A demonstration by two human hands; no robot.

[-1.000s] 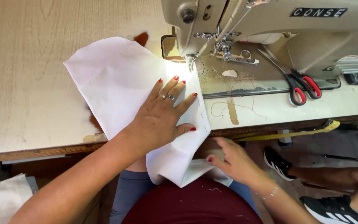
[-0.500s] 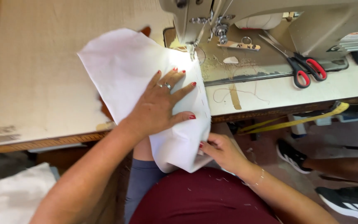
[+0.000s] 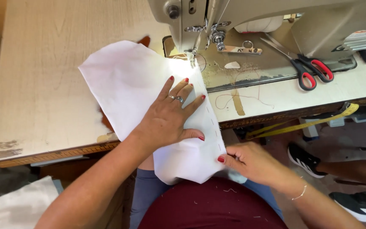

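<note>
A piece of white fabric (image 3: 128,80) lies on the pale sewing table (image 3: 43,85) and hangs over its front edge onto my lap. My left hand (image 3: 170,114) rests flat on the fabric, fingers spread, pressing it down. My right hand (image 3: 250,163) pinches the fabric's lower right edge, just below the table. The fabric's far right corner sits under the needle (image 3: 192,59) of the sewing machine (image 3: 267,21). A line of stitching runs along the right edge.
Red-handled scissors (image 3: 312,72) lie on the machine bed to the right. Loose thread lies on the table by the bed. A yellow measuring tape (image 3: 306,123) hangs off the table's right edge. More white cloth (image 3: 13,208) sits at the lower left. A shoe (image 3: 303,159) is on the floor.
The fabric has slid toward me, away from the needle, with more of it off the table edge. My left hand stayed flat on it; my right hand kept hold of the lower edge.
</note>
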